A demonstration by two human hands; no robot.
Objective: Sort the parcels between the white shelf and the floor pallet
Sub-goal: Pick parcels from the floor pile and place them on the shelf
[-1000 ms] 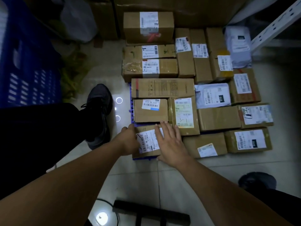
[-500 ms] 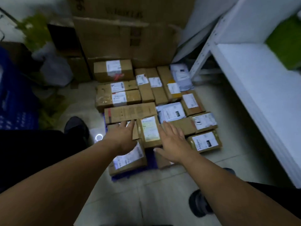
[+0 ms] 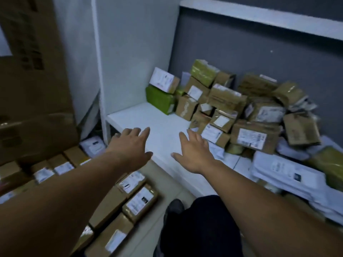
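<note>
- My left hand (image 3: 130, 145) and right hand (image 3: 194, 153) reach over the bare front of the white shelf (image 3: 163, 127), fingers spread, holding nothing.
- The heap of parcels (image 3: 232, 108) sits further back on the shelf; its nearest box lies just beyond my right fingertips.
- More boxes (image 3: 137, 199) lie on the floor beneath my left arm.

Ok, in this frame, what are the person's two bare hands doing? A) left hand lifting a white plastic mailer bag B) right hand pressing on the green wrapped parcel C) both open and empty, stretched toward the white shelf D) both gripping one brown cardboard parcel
C: the left hand and right hand are spread open with nothing in them, over the bare near part of the white shelf, short of the heap of brown cardboard parcels.
</note>
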